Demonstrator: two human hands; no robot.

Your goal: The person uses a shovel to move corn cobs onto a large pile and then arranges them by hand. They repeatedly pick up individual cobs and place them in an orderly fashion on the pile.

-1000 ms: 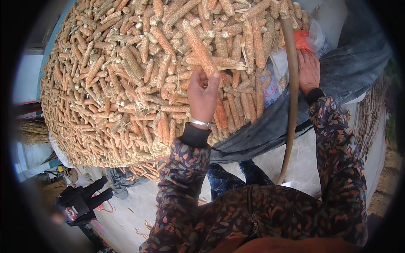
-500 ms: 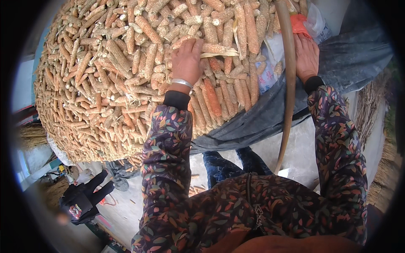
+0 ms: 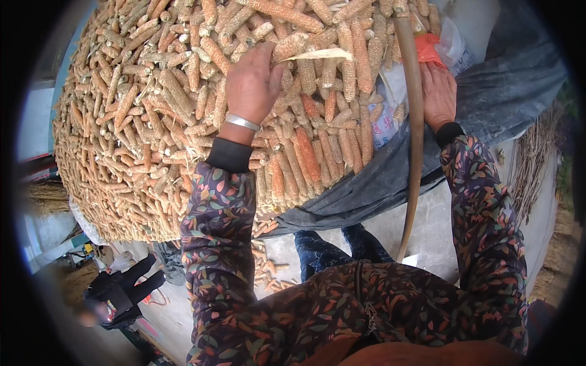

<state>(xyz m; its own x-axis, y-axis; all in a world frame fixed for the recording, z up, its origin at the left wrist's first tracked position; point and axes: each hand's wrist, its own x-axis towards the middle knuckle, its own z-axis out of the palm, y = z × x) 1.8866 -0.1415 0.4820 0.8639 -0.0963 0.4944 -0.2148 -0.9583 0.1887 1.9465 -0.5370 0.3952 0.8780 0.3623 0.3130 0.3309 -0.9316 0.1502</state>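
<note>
My left hand is closed around the near end of a corncob, lifted a little off the heap, with a pale strip of husk hanging beside it. Its fingertips are partly hidden behind the cob. Under and around the hand lies a large pile of stripped corncobs, pale tan to orange. Several cobs lie side by side along the near edge. My right hand rests flat, fingers stretched out, with the tips at a red plastic bag at the pile's right edge.
A curved wooden pole stands between my arms. Dark sheeting drapes along the pile's edge, with a white printed sack above it. Loose cobs lie on the floor. Another person is at lower left.
My left hand has moved left and slightly up, raising the cob with its husk strip from the pile. My right hand stays nearly in place; the view has shifted slightly.
</note>
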